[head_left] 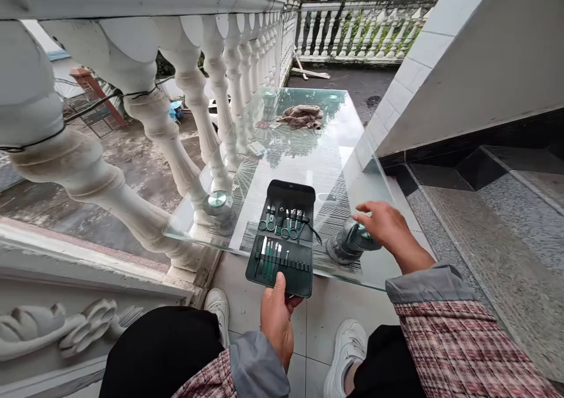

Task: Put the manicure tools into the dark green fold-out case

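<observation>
My left hand (277, 318) grips the lower edge of an open dark green manicure kit case (279, 273), thumb on top and fingers beneath. Small scissors (288, 227), nail clippers (299, 216) and other tools fill its upper row. Several slim green-handled tools (269, 257) stand in the loops at lower left; most loops at lower right are bare. A thin strap (315, 232) sticks out at the right side. My right hand (385, 224) is over the glass table's near right corner, above a round leg with a metal cap, fingers apart, with nothing visible in them.
The glass table (308, 163) carries a crumpled brown cloth (302, 117) at its far end and a small card (256, 148) on the left. A white balustrade (211, 74) runs along the left. Stone steps (493, 239) rise on the right. My white shoes (348, 351) rest on tiles.
</observation>
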`<control>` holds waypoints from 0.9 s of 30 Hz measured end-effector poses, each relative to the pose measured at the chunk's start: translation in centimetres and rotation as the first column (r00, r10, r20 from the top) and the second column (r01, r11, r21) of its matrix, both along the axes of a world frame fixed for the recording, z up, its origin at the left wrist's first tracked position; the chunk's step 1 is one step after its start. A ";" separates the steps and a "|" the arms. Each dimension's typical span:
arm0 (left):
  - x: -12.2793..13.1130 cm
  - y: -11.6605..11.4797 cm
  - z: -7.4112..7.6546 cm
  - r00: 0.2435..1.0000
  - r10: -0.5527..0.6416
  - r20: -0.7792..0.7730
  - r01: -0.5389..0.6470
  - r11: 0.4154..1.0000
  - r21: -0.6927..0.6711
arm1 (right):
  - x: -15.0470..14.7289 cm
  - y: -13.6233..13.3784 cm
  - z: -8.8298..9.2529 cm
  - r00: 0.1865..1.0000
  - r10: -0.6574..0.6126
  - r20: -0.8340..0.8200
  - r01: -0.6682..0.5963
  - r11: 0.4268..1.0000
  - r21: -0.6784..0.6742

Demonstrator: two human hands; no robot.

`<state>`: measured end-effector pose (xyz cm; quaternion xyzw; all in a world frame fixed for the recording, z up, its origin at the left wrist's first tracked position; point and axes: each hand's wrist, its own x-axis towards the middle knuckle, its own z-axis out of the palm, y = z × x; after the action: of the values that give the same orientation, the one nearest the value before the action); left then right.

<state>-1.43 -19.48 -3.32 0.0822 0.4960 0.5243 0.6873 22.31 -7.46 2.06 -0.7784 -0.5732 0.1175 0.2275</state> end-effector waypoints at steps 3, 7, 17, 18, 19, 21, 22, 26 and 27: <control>0.2 0.0 -0.3 1.000 0.006 0.012 -0.006 1.000 0.022 | -4.0 -1.4 0.5 0.984 0.178 -0.025 -0.176 0.983 0.058; 0.2 0.1 -0.6 0.999 0.037 0.007 -0.037 0.999 0.039 | -9.7 -3.2 0.4 0.845 0.453 -0.285 -0.491 0.868 -0.076; 0.0 0.4 0.0 1.000 0.003 0.004 -0.003 1.000 0.014 | -13.4 -2.6 -0.3 0.880 0.431 -0.201 -0.465 0.868 -0.174; 0.0 0.4 0.0 1.000 -0.010 0.006 0.010 1.000 0.013 | -13.0 -2.3 0.0 0.891 0.401 -0.215 -0.436 0.886 -0.157; 0.0 0.4 0.1 1.000 -0.021 0.009 0.021 1.000 0.010 | -12.2 -1.9 0.5 0.901 0.363 -0.237 -0.400 0.907 -0.132; -0.1 0.4 0.2 0.999 -0.040 0.018 0.040 0.999 0.002 | -9.9 -1.2 1.5 0.914 0.271 -0.303 -0.305 0.950 -0.070; -0.1 0.4 0.2 0.999 -0.044 0.023 0.044 0.999 -0.001 | -8.4 -1.0 2.0 0.918 0.215 -0.333 -0.244 0.969 -0.046; -0.2 0.4 0.5 0.998 -0.049 0.028 0.049 0.999 -0.008 | -2.0 -0.9 2.9 0.875 0.035 -0.482 -0.087 0.993 -0.085; -0.2 0.4 0.6 0.998 -0.050 0.024 0.050 0.999 -0.007 | -0.9 -1.0 2.6 0.877 0.002 -0.480 -0.071 0.990 -0.124</control>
<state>-1.65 -19.08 -2.71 0.0856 0.4876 0.5059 0.7064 21.44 -8.47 4.70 -0.7281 -0.5043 0.3496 0.3054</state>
